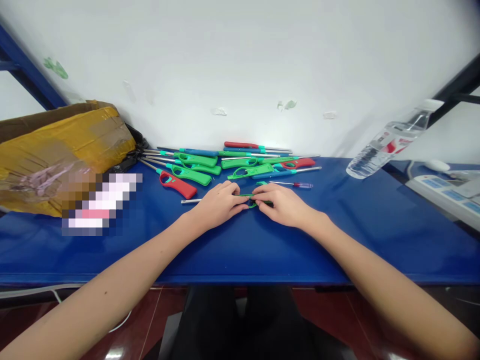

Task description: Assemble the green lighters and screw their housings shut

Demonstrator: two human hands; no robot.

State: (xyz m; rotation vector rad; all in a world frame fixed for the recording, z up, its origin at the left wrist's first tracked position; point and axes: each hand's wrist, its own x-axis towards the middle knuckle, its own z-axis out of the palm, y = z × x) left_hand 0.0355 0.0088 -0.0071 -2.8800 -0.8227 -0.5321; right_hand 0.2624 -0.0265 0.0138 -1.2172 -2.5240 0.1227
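Note:
Both my hands rest on the blue table (375,225) at its middle, closed on one green long-nosed lighter (250,201). My left hand (219,202) covers the lighter's left part; its metal tube (191,201) sticks out to the left. My right hand (283,204) pinches the handle end. Only a small green piece shows between the fingers. Just beyond my right hand lies a small screwdriver (296,185) with a red and clear handle.
A pile of several green, red and blue lighters (228,162) lies against the white wall. A taped cardboard box (56,150) stands at the left. A plastic water bottle (386,145) lies at the right, with a white power strip (446,192) beyond it.

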